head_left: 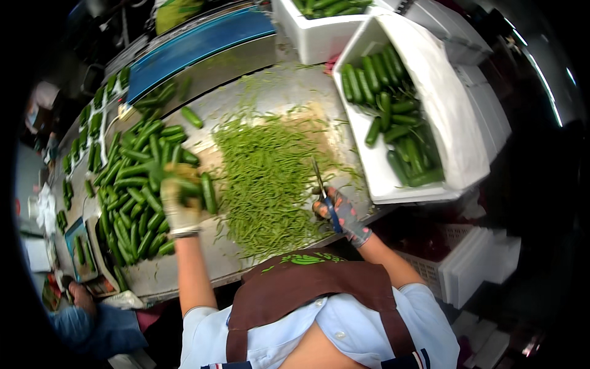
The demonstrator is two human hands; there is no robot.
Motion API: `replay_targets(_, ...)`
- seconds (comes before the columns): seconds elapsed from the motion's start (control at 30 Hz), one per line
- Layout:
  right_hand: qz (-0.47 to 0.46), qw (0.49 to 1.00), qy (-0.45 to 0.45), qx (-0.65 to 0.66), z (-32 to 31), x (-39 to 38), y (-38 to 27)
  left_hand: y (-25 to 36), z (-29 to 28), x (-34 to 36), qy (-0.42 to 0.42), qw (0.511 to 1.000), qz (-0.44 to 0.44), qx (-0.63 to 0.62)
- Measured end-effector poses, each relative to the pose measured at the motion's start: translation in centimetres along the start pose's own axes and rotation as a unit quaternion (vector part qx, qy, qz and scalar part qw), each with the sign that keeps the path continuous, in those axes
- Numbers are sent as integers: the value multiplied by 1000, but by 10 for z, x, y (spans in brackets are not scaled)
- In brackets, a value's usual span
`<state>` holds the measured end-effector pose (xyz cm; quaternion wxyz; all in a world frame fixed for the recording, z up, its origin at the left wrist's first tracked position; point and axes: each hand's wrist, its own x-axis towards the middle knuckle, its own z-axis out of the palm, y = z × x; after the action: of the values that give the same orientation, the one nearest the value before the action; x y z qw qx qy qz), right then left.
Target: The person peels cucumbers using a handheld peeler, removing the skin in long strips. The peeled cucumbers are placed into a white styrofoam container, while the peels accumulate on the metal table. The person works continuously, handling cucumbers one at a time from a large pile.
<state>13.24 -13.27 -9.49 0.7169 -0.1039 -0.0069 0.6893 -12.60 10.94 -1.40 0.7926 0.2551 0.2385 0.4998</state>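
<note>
My right hand [344, 212], in a grey patterned glove, grips scissors [318, 174] with blue handles. Their blades point away from me over a wide heap of cut green stems [261, 178] on the metal table. To the left of that heap lies a big pile of cucumbers [132, 190]. Over its right edge is my left hand [180, 206], in a pale glove with yellowish fingers. Motion smears those fingers, so whether they hold a cucumber does not show. One cucumber [209, 193] lies just right of that hand.
A white foam box [359, 163] of cucumbers, with a white liner, stands right of the stems. Behind is another foam box [316, 42]. A blue conveyor belt [203, 50] runs along the back. Packed cucumbers [95, 123] line the far left. Another person's hand [81, 295] shows lower left.
</note>
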Motion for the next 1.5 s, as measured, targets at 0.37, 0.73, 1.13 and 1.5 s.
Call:
replay_targets(0.37, 109, 986, 102, 70, -49, -116, 7, -158, 190, -10, -427, 776, 82, 456)
replay_targets(0.73, -56, 552, 338, -760, -22, -137, -3, -289, 297, -26, -720, 463, 238, 460)
replay_targets(1.13, 38, 739, 235, -631, -41, -147, -11, -277, 295, -21, -615, 325, 480, 535)
replay_targets(1.5, -612, 656, 253, -362, 101, -213, -176, -259, 230, 8, -578, 339, 293, 682)
